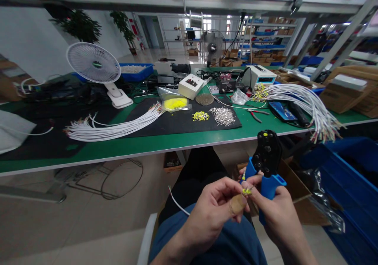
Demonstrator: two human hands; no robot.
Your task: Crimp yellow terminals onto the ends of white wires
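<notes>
My right hand [276,208] grips a crimping tool [267,152] with a black head and blue handles, its head pointing up and away from me. The thumb of that hand reaches to several small yellow terminals [246,191]. On their other side, my left hand [220,204] pinches them between thumb and fingertips, with a tan bandage around its thumb. A thin white cable [178,202] lies over my lap, one end loose, and runs out of sight behind my left hand. Whether it leads to the yellow terminals is hidden.
On the green bench [159,141] lie a white cable bundle [118,126], yellow terminals [201,116] in a pile, loose metal pins [223,116], a bag of yellow pieces [175,102], red-handled pliers [255,116] and another cable bundle [307,103]. Blue crates [351,170] stand at right.
</notes>
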